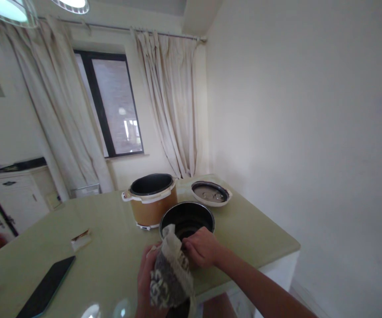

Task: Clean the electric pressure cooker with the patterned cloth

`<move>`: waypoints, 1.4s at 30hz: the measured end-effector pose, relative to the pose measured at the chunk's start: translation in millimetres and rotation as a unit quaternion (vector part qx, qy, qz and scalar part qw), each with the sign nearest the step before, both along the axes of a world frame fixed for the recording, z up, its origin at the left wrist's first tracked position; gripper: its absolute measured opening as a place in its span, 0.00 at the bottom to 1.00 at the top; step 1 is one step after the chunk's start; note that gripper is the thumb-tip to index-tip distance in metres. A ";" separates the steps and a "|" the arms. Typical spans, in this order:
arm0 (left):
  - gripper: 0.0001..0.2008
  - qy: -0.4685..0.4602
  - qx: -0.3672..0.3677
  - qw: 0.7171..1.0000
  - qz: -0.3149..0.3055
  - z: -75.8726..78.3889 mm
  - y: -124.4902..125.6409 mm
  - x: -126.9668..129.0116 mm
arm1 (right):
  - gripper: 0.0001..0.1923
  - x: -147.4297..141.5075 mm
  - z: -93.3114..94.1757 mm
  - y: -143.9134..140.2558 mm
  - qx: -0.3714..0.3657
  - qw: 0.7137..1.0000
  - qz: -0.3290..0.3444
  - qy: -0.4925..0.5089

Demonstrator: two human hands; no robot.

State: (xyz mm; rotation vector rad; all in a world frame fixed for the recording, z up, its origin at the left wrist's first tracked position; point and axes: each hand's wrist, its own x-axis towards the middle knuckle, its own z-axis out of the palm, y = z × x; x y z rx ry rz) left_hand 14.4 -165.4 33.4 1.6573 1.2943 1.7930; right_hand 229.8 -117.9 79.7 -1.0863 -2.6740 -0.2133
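My left hand (146, 276) is wrapped around a crumpled grey-and-white patterned bag (171, 278) with a pale upper edge; what is inside it does not show clearly. My right hand (201, 247) is closed in a fist close beside the bag's upper part, and its fingertips and anything in them are hidden. Just beyond both hands sits a dark, round inner pot (188, 216), its near rim partly covered by the bag and the right hand. Behind the pot stands a gold-and-white electric cooker body (154, 205), uncovered, with a dark interior.
The cooker's round lid (211, 193) lies with its inner side up on the pale green table (111, 225). A dark tablet (48, 285) and a small packet (81, 240) rest to the left. The wall (293, 132) stands along the right side.
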 end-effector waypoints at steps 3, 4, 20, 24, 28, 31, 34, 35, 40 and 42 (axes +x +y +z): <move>0.17 0.055 0.077 0.995 0.025 40.0 16.9 -4.3 | 0.18 2.3 -9.1 4.3 0.012 1.000 0.009 0.022; 0.18 0.083 0.100 0.991 0.019 53.3 25.3 -1.9 | 0.17 2.9 -12.0 5.2 0.018 0.999 0.008 0.029; 0.35 0.401 -0.056 0.865 -0.296 80.9 83.3 -15.3 | 0.29 13.7 -24.7 39.1 0.057 0.991 -0.073 0.100; 0.29 0.389 -0.073 0.863 -0.314 92.1 94.6 -24.2 | 0.33 20.3 -27.6 46.9 0.073 0.989 -0.051 0.121; 0.24 0.325 -0.040 0.908 -0.261 91.3 107.3 -27.7 | 0.36 23.1 -25.9 45.0 0.051 0.988 -0.059 0.135; 0.21 0.359 -0.065 0.906 -0.214 83.5 109.2 -24.7 | 0.35 16.0 -24.9 34.6 0.047 0.981 -0.113 0.151; 0.20 0.411 -0.096 0.881 -0.216 75.1 103.7 -18.1 | 0.29 -5.2 -30.5 16.2 0.069 0.961 -0.181 0.196; 0.20 0.418 -0.093 0.877 -0.217 72.7 100.6 -15.8 | 0.28 -13.8 -33.7 9.8 0.081 0.953 -0.193 0.217; 0.27 0.452 -0.040 0.859 -0.240 66.0 80.8 -10.8 | 0.23 -36.4 -46.5 -3.7 0.130 0.930 -0.196 0.284; 0.31 0.473 -0.027 0.845 -0.249 66.7 73.4 -11.4 | 0.24 -33.2 -47.6 -0.7 0.126 0.934 -0.183 0.279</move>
